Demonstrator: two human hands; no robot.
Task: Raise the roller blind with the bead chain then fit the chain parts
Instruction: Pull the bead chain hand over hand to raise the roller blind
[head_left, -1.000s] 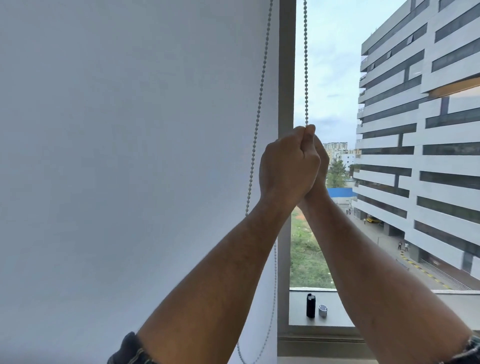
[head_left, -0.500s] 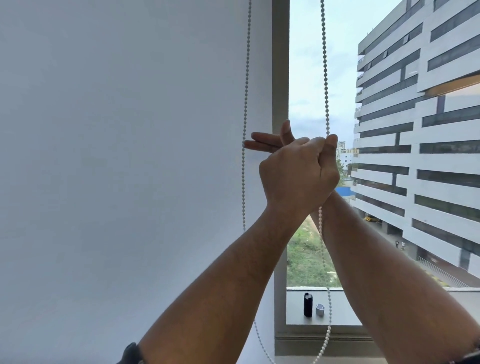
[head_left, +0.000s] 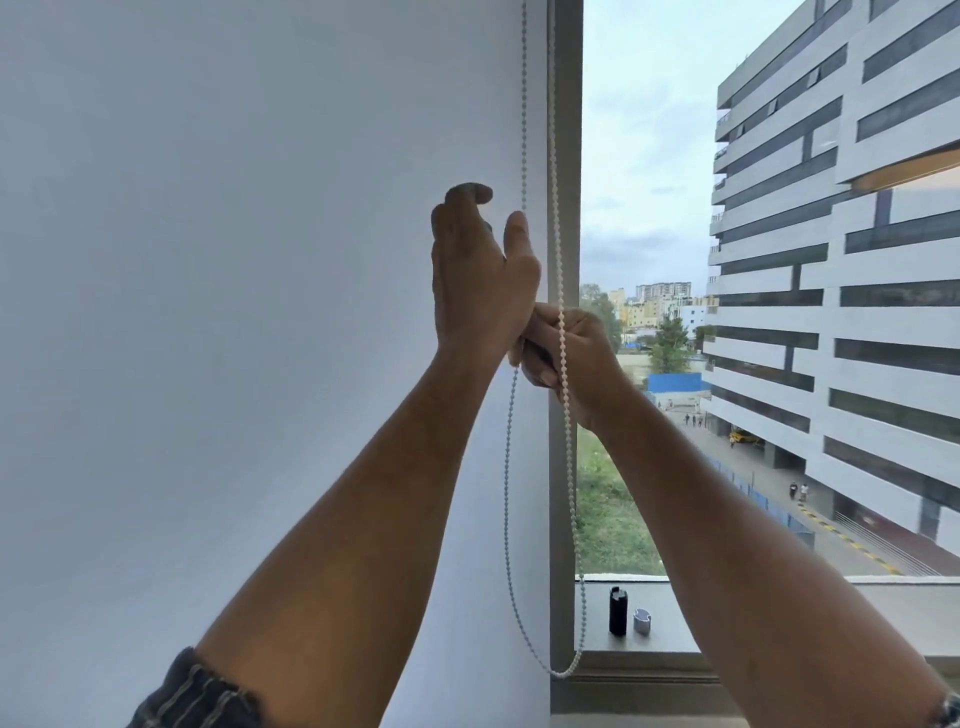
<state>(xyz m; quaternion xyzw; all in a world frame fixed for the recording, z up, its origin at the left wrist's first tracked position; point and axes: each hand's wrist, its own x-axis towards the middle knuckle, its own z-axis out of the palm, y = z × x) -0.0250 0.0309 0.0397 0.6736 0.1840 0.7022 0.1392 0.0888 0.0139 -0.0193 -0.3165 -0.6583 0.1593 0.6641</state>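
Blind (head_left: 260, 312) covers the pane down past the bottom of view, so raising looks barely begun. Right hand (head_left: 569, 353) grips one strand of the chain (head_left: 569, 467); left hand (head_left: 478, 275) is above it, fingers loosely spread, holding nothing, beside the other strand. Chain loop hangs to the frame. Two chain parts, black (head_left: 617, 610) and grey (head_left: 642, 621), stand unfitted on the sill (head_left: 883, 613). No containers are visible.
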